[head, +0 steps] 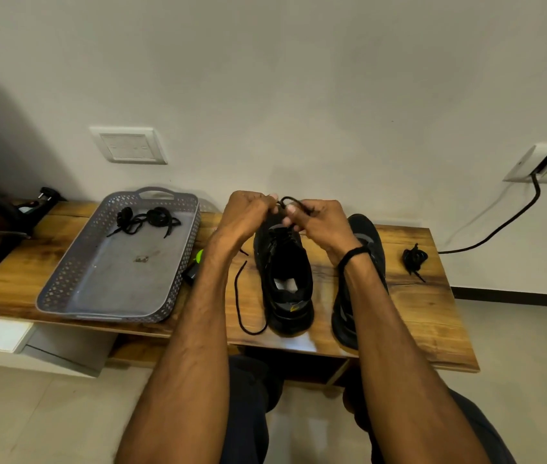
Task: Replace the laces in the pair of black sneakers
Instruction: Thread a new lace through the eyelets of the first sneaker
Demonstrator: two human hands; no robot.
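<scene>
A black sneaker [285, 279] stands upright on the wooden bench [416, 306], heel toward me. Over its toe end, my left hand [248, 214] and my right hand [324, 226] both pinch a black lace [290, 200] that loops between the fingertips. A free end of that lace [242, 303] trails on the bench left of the shoe. The second black sneaker [370, 249] lies to the right, partly hidden by my right forearm. A coiled black lace [414, 259] rests further right.
A grey perforated tray [74, 283] on the left holds loose black laces [146, 221]. A small black and green object [195, 266] lies beside the tray. A TV stand foot [0, 249] sits far left. A black cable [499, 226] runs from a wall socket.
</scene>
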